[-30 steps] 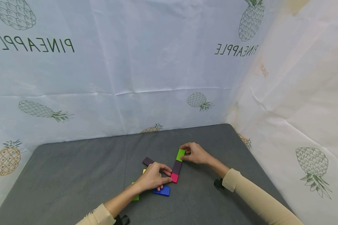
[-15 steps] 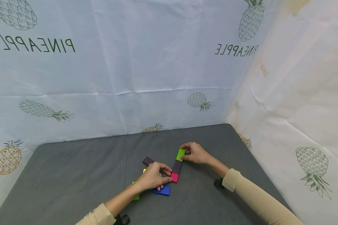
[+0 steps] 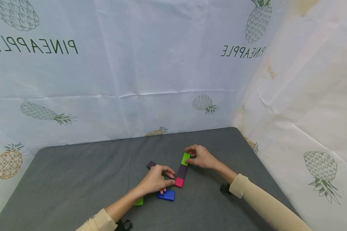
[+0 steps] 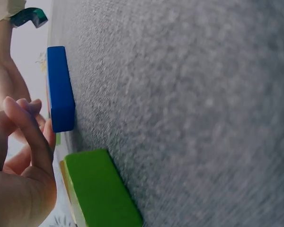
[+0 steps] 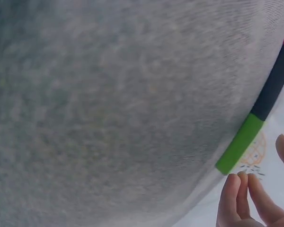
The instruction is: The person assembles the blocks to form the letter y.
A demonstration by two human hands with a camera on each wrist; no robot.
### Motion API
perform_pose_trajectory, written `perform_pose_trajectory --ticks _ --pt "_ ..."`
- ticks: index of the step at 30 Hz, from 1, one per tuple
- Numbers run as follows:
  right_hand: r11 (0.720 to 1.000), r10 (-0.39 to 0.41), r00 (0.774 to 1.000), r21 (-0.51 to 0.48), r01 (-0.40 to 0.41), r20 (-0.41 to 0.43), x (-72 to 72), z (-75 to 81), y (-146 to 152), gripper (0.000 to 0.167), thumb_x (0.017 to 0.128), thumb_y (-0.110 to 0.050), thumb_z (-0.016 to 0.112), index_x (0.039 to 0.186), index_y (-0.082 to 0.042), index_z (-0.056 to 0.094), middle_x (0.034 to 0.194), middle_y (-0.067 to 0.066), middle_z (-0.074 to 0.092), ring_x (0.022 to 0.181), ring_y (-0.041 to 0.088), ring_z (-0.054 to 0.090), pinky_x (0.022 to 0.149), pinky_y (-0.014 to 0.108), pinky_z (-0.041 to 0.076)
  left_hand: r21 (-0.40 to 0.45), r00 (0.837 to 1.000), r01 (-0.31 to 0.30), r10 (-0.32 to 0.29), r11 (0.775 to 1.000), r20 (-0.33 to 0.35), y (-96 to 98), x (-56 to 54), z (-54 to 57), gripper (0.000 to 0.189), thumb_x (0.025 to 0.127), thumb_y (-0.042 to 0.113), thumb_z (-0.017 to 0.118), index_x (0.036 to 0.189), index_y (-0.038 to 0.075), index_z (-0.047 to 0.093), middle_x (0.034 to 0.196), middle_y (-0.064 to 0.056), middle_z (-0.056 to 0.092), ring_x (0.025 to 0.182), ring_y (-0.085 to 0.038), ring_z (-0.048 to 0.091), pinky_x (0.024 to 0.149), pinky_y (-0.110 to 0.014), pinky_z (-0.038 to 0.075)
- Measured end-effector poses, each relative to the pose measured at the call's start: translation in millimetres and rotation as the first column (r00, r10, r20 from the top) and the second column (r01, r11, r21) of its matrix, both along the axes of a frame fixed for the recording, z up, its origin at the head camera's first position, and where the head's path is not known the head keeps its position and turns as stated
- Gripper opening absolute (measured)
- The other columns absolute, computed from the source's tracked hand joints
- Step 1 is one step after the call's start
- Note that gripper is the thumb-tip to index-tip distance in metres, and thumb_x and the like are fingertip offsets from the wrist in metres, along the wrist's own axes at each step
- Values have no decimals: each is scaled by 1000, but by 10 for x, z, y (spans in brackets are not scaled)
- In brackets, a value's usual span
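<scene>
Around the far green block point(image 3: 186, 158), half-curled right fingers point(image 3: 190, 149), apparently touching.

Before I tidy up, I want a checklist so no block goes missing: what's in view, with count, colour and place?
Green block: 1, green, far end of the row
Dark block: 1, dark, row's middle
Red block: 1, red, row's near end
Blue block: 1, blue, loose, nearer than the red
Loose green block: 1, green, left of the blue
Loose dark block: 1, dark, beyond the left hand, partly hidden
Yellowish edge: 1, yellowish, beside the loose green block
Table: 1, grey, under the blocks
Sheeting: pieces uncountable, white with pineapple prints, behind and right
Straps: 2, black, at the wrists
Sleeves: 2, cream, on the forearms
Left hand: 1, bare, by the red block
Right hand: 1, bare, by the row's far end
</scene>
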State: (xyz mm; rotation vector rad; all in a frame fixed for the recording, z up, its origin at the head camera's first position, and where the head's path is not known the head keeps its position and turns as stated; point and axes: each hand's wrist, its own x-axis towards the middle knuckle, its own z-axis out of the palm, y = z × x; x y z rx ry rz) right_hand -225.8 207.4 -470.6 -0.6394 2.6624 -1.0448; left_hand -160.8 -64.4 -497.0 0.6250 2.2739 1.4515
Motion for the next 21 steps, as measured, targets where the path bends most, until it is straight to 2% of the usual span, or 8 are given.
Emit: perform_pose_trajectory --ticks 6,12,18,21 --pt "1000 19 1000 -3 -19 -16 109 66 -42 50 97 -17 83 138 7 68 134 22 73 117 33 72 103 47 61 19 1000 -10 11 1000 -4 -30 -22 37 28 97 10 81 121 -2 76 106 -11 80 49 -4 63 47 -27 56" --pt "997 69 998 -25 -68 11 261 124 -122 51 97 -20 83 139 6 67 134 21 73 115 31 72 102 45 61 34 999 -15 16 999 -39 -81 -49 72 29 96 10 82 122 -4 75 105 -13 80 51 -7 64 48 -28 56" --pt "990 135 991 -37 -135 3 379 117 -191 48 98 -20 82 137 5 68 132 19 75 114 30 73 100 39 63 58 997 -25 29 998 -67 -159 -77 114 29 97 10 81 123 -3 75 107 -15 79 52 -5 64 50 -30 57" --pt "988 145 989 -47 -144 29 440 106 -215 47 98 -19 83 136 5 70 131 17 75 112 29 73 100 37 63 62 997 -35 39 998 -74 -203 -99 125 29 97 10 81 122 -3 75 106 -16 79 51 -5 63 49 -30 57"
